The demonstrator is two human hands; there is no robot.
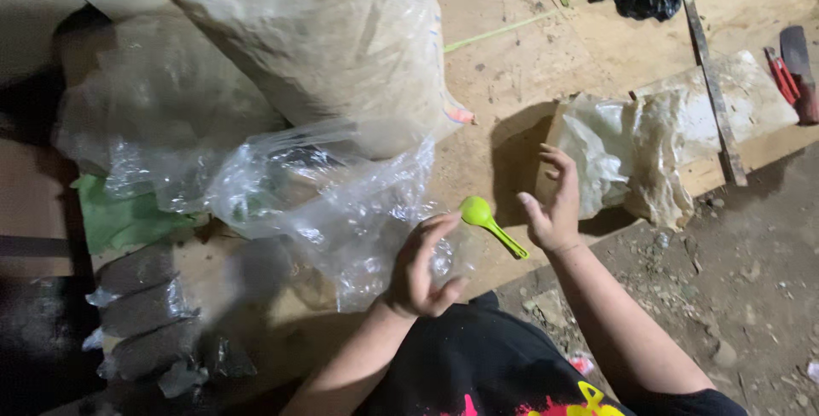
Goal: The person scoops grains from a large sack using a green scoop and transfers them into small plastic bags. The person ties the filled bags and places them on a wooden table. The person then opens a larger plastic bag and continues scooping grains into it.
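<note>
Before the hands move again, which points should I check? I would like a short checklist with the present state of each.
1. Green spoon in view, between the hands: ok.
2. Spoon held by a hand: not ok; neither grips it.
3. Left hand at the clear bag: ok, fingers curled at its edge.
4. Right hand free: ok, open.
5. Spoon lying or in the air: cannot tell.
</note>
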